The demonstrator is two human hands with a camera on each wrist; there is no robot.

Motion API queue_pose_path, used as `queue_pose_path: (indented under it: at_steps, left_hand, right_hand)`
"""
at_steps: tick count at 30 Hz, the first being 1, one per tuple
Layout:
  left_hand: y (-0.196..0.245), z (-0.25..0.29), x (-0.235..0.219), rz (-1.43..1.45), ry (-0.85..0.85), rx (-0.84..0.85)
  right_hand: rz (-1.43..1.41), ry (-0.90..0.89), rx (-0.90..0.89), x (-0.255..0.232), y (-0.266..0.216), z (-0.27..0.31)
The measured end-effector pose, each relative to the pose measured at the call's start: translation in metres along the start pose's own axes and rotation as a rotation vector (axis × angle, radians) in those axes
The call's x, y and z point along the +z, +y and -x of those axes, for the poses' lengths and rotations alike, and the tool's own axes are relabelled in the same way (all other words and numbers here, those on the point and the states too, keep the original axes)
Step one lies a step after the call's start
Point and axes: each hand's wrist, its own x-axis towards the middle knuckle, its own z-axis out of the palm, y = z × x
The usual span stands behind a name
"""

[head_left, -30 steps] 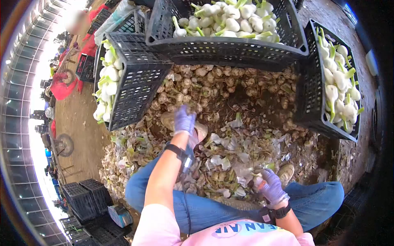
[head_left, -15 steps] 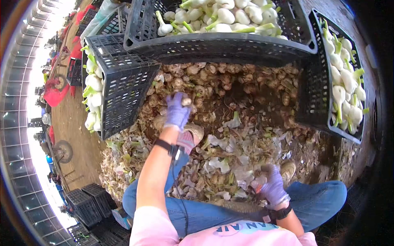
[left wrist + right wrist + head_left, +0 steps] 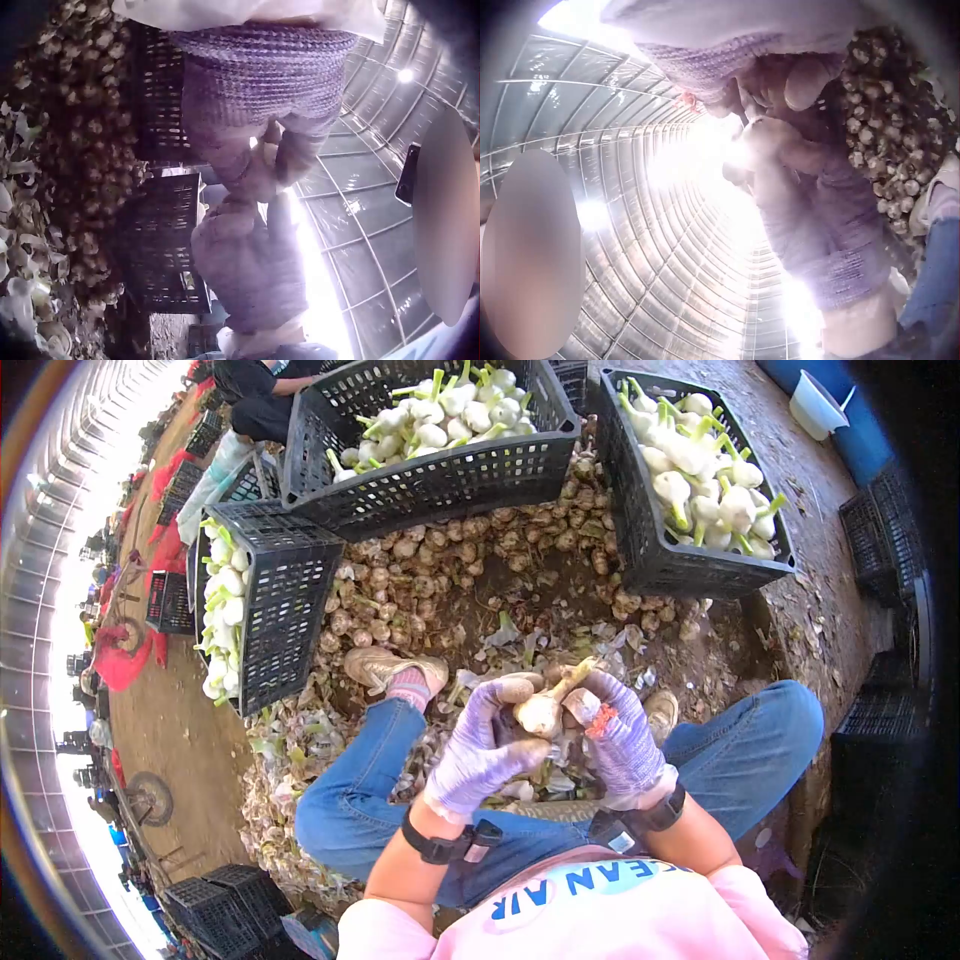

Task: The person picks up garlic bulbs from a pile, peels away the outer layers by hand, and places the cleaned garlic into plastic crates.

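An unpeeled garlic bulb [image 3: 541, 715] with a short stalk is held between two purple-gloved hands above the lap in the head view. My left hand [image 3: 482, 748] grips the bulb from the left, its fingers and thumb curled around it. From the right, my right hand [image 3: 628, 748] holds the bulb near the stalk. An orange-red wrap [image 3: 601, 721] shows at the right thumb. The left wrist view shows the left glove [image 3: 262, 90] above the right glove [image 3: 255, 259], their fingertips meeting. Fingers hide much of the bulb in both wrist views.
Black crates [image 3: 430, 488] of clean white garlic stand ahead, with another crate [image 3: 700, 555] to the right and one [image 3: 290, 600] to the left. Unpeeled garlic bulbs [image 3: 395, 595] cover the ground before the feet. Loose skins [image 3: 290, 760] lie around the legs.
My left hand reached down to the garlic pile, took a bulb and brought it back to my right hand. The right hand has risen to meet it. The head view has shifted right.
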Motion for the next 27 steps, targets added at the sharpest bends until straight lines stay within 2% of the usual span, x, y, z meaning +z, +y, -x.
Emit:
queue_pose_path:
  at_steps: [2,3,4,6,10,13,15,18,19,20,21,22,24,25,26,27]
  left_hand:
    - [-0.01,0.013,0.007,-0.107,-0.006,0.169]
    - [-0.013,0.017,0.009,-0.112,-0.008,0.175]
    - [-0.015,0.02,0.01,-0.215,-0.035,0.224]
    - [-0.014,0.026,0.016,-0.385,-0.073,0.326]
    - [-0.016,0.034,0.021,-0.394,-0.077,0.344]
    - [-0.018,0.039,0.024,-0.321,-0.058,0.295]
    - [-0.014,0.042,0.027,-0.055,-0.022,0.145]
    - [-0.015,0.04,0.03,0.049,-0.02,0.109]
    - [-0.019,0.039,0.03,0.049,-0.02,0.108]
    - [-0.024,0.038,0.027,-0.08,-0.014,0.18]
    - [-0.027,0.038,0.026,-0.208,-0.008,0.251]
    - [-0.026,0.038,0.027,-0.208,-0.009,0.249]
    - [-0.021,0.037,0.032,-0.095,0.055,0.08]
    - [-0.023,0.037,0.028,-0.095,0.056,0.08]
    - [-0.026,0.036,0.02,0.088,0.025,-0.041]
    - [-0.028,0.037,0.016,0.273,-0.003,-0.163]
  right_hand:
    - [0.014,-0.01,-0.007,-0.004,-0.001,0.011]
    - [0.034,-0.013,-0.004,-0.005,-0.001,0.016]
    - [-0.098,0.02,0.044,-0.004,0.0,0.019]
    - [-0.114,0.005,0.028,-0.007,-0.003,0.028]
    - [-0.09,-0.039,0.022,-0.013,-0.012,0.038]
    - [-0.093,-0.068,0.08,-0.014,-0.02,0.043]
    - [-0.119,-0.104,0.076,-0.024,-0.014,0.042]
    - [-0.158,-0.141,0.058,-0.021,-0.015,0.042]
    - [-0.17,-0.142,0.039,-0.018,-0.019,0.042]
    - [-0.17,-0.14,0.04,-0.016,-0.022,0.042]
    - [-0.093,-0.148,0.079,-0.014,-0.026,0.042]
    - [-0.017,-0.155,0.117,-0.013,-0.028,0.043]
    - [-0.038,-0.151,0.129,-0.017,-0.023,0.043]
    - [-0.057,-0.15,0.138,-0.019,-0.019,0.043]
    - [-0.058,-0.152,0.14,-0.024,-0.016,0.039]
    - [0.283,-0.214,-0.096,-0.031,-0.011,0.033]
